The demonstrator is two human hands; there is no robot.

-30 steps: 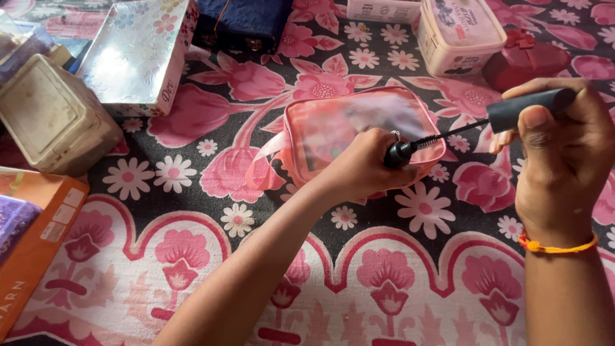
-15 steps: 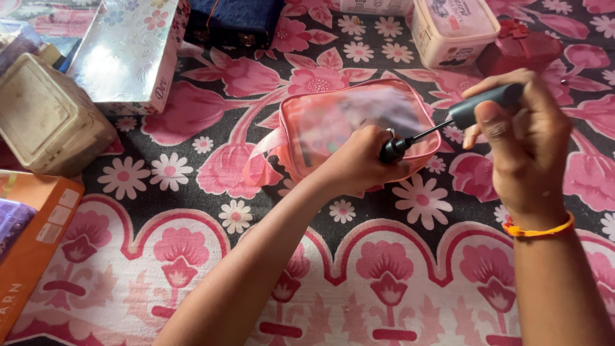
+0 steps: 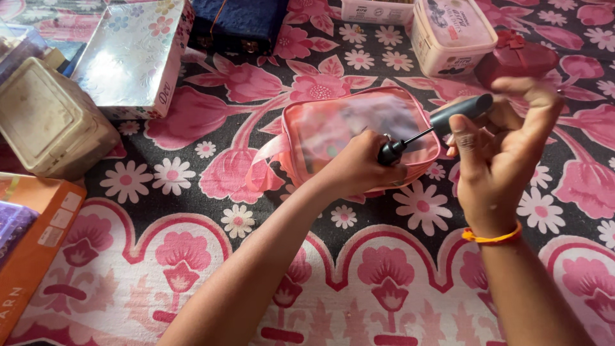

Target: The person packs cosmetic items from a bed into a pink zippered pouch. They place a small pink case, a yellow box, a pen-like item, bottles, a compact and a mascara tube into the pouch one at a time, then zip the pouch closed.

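My left hand (image 3: 355, 163) is closed around a small black mascara tube (image 3: 389, 152), of which only the neck shows. My right hand (image 3: 500, 147) pinches the black cap (image 3: 460, 113) of the mascara wand; the thin stem (image 3: 418, 136) runs from the cap into the tube's neck, with the brush mostly inside. Both hands hover just above a pink pouch with a clear front (image 3: 359, 128), which lies on the floral pink and black cloth (image 3: 384, 269). An orange thread band circles my right wrist.
A silver flowered box (image 3: 131, 54) and a beige plastic container (image 3: 45, 122) lie at the left. An orange carton (image 3: 35, 250) is at the left edge. A dark blue case (image 3: 240, 22), a pink tub (image 3: 455, 35) and a dark red gift box (image 3: 519, 57) sit behind.
My right hand has moved left toward my left hand, pushing the wand deeper into the tube. The exposed stem is shorter now. The left hand and pouch stay put.
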